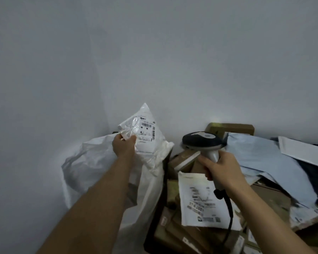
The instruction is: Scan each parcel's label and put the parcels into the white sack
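The person's left hand [124, 144] pinches a clear plastic parcel [145, 139] by its left edge, thumb on the near side, and holds it up above the open mouth of the white sack [92, 162]. The parcel's white shipping label [146, 136] faces us, barcodes showing along its top and right side. The sack stands slumped against the pale wall [154, 52] in the corner, its crumpled rim just below and behind the raised parcel.

The right hand [221, 167] is wrapped firmly around the grey handle of a handheld barcode scanner [203, 143], whose dark head sits level with the parcel and a little to its right, not touching it. A black cable [228, 217] drops from the bottom of the handle past the wrist.

Beneath that hand lies a heap of waiting parcels. A white mailer with a printed label [200, 200] rests on top of brown cardboard boxes [187, 233], near the scanner's handle. Farther right, a pale blue poly bag [261, 156] sprawls over the pile, with a white envelope [305, 153] lying across its far edge. Another cardboard box [233, 128] stands against the wall behind the scanner's head.
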